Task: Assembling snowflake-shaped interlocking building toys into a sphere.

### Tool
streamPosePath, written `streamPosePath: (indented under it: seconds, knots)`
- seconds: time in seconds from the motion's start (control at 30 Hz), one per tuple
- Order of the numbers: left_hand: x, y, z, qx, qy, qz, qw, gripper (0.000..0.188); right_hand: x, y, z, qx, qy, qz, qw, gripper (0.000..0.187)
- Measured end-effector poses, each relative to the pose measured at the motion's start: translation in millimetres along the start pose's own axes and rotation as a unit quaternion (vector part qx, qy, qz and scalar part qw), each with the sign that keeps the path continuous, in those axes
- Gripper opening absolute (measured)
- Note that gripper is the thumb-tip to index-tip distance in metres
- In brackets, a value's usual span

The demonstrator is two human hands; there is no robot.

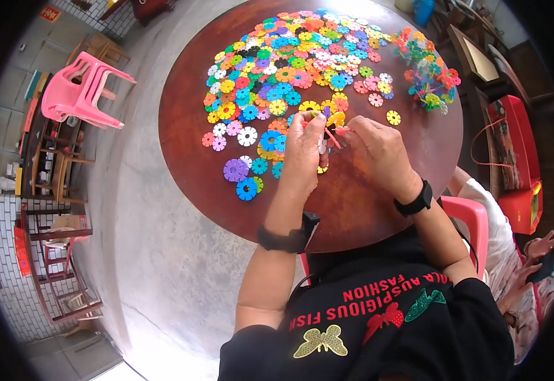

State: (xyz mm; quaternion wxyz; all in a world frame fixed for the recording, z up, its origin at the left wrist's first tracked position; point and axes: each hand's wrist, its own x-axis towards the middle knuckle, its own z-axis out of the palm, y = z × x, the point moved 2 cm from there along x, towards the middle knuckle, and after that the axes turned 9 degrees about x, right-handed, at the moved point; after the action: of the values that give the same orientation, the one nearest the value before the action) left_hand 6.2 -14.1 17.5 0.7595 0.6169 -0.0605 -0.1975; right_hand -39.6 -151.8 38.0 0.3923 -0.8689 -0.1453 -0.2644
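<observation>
Over the near part of a round brown table (188,127), my left hand (304,149) is closed on a small group of joined plastic snowflake discs. A yellow-orange disc (336,119) and a red disc (331,138) show at its fingertips; the rest is hidden behind the fingers. Opposite it, my right hand (378,147) pinches a pinkish-red disc (342,130) against the group. Many loose notched discs (277,70) in mixed colours spread over the table beyond. Nearest my left wrist lie a purple disc (235,170) and a blue disc (246,188).
Assembled see-through disc clusters (431,76) stand at the table's far right. Beside me sits a person holding a phone (544,260). A red box (515,140) is at the right, and pink stacked chairs (83,89) stand on the floor at the left.
</observation>
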Motion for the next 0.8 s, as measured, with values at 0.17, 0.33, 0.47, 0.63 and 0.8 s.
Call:
streamPosePath:
  seconds: [0.17, 0.33, 0.47, 0.63, 0.8]
  knots:
    - [5, -4, -3, 0.027, 0.004, 0.006, 1.000, 0.031, 1, -4, -2, -0.041, -0.045, 0.019, 0.998, 0.022]
    - [3, -1, -4, 0.009, -0.006, -0.039, 0.999, 0.026, 5, -8, -8, -0.014, -0.075, 0.019, 0.997, 0.020]
    - [3, 0, -3, 0.005, -0.009, -0.044, 0.999, 0.025, 5, -14, -14, -0.038, -0.095, 0.034, 0.994, 0.020]
    - [8, 3, -19, -0.018, 0.042, -0.042, 0.998, 0.022, 7, -21, -33, -0.071, -0.079, 0.027, 0.994, 0.021]
    - [3, 1, -2, -0.062, -0.009, -0.088, 0.994, 0.021, 5, -9, -16, -0.017, -0.090, 0.023, 0.996, 0.023]
